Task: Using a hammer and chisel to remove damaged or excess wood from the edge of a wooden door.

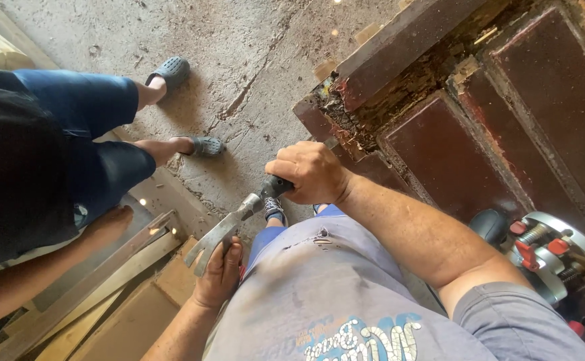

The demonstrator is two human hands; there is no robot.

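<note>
While the right hand (312,172) clenches its fingers around the dark grip of a claw hammer (239,217), the left hand (220,273) cups the metal claw end from below, fingers curled on it. The hammer slants across the person's front, above the concrete floor (239,60), beside a worn dark-red door (453,134). Another person (72,147) in grey clogs stands nearby.

Single head-worn camera, looking steeply down, close over wearer's chest, concrete floor (252,73) below; tilt seems slightly skewed.
</note>
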